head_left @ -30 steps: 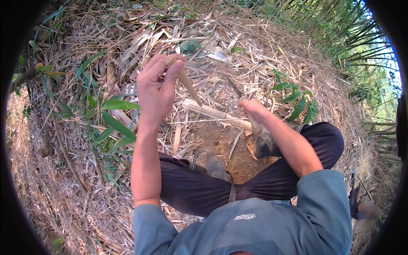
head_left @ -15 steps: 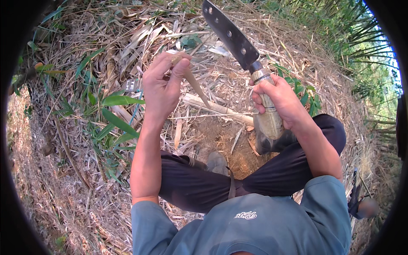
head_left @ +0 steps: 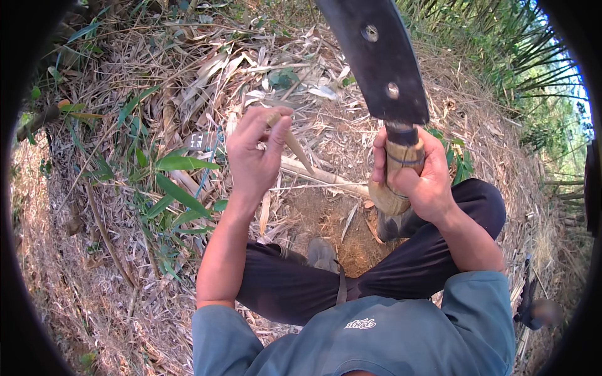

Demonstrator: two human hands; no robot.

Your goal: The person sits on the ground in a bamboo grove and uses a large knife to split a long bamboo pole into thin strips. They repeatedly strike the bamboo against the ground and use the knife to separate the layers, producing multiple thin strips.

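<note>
Knife (head_left: 379, 69) with a dark, holed blade is sitting in the right hand (head_left: 423, 175), whose fingers are clamping its wooden handle (head_left: 402, 154); over the dry leaves (head_left: 213, 69), I'm watching the left hand (head_left: 256, 147) pinching a pale, tapering stick (head_left: 297, 151) between thumb and fingers.

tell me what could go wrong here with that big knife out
The knife in the right hand could cut the left hand if it strikes off line, since those bare fingers pinch the short stick. If the grip slipped, the blade might drop onto the bent right leg or boot. The stick, held near one end, might also twist under a blow.
</note>
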